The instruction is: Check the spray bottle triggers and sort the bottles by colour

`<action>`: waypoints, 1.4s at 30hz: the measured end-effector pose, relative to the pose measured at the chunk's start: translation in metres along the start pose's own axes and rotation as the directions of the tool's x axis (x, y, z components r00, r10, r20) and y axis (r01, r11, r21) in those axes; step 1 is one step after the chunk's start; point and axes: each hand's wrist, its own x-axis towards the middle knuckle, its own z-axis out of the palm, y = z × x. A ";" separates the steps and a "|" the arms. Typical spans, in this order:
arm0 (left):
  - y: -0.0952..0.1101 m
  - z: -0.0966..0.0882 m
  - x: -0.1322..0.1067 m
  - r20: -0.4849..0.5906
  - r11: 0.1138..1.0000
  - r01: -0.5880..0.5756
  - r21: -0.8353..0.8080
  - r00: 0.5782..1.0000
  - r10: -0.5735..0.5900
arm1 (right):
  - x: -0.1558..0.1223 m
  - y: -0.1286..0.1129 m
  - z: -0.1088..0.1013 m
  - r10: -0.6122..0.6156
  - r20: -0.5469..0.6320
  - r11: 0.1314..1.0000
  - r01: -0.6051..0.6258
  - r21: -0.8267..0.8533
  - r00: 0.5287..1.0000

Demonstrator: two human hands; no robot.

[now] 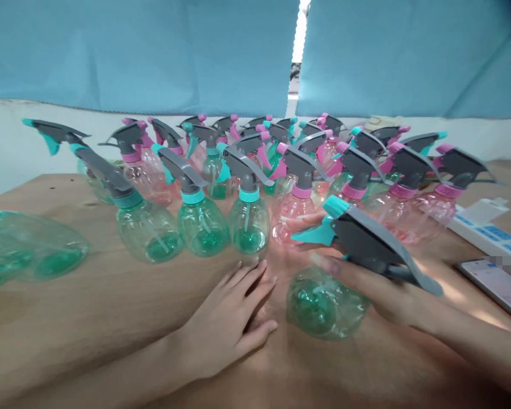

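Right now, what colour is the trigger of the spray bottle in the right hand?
The trigger is turquoise; the head view shows it.

The spray bottles stand on the table in staggered rows, the rearmost toward its far edge. Behind that edge rises a wall, with a curtain above it. Farther left, the leftmost bottles sit toward the table's left side, nearer than its far left corner. In front of the front row, the left hand rests on the tabletop; just right of it is the held bottle, in the right hand. Toward the table's right side lies a phone, with a box-like item behind it.
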 end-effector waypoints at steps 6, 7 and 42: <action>-0.001 0.000 -0.001 -0.001 1.000 -0.008 0.014 1.000 0.008 | -0.004 0.011 -0.003 0.016 0.013 0.997 -0.017 0.075 1.000; -0.001 0.000 -0.001 -0.003 1.000 -0.010 0.016 1.000 0.010 | -0.004 0.011 -0.003 0.008 0.008 0.997 -0.009 0.077 1.000; 0.001 -0.001 0.000 0.009 1.000 0.003 0.019 1.000 -0.003 | -0.006 0.010 -0.005 0.016 -0.012 0.996 -0.015 0.084 1.000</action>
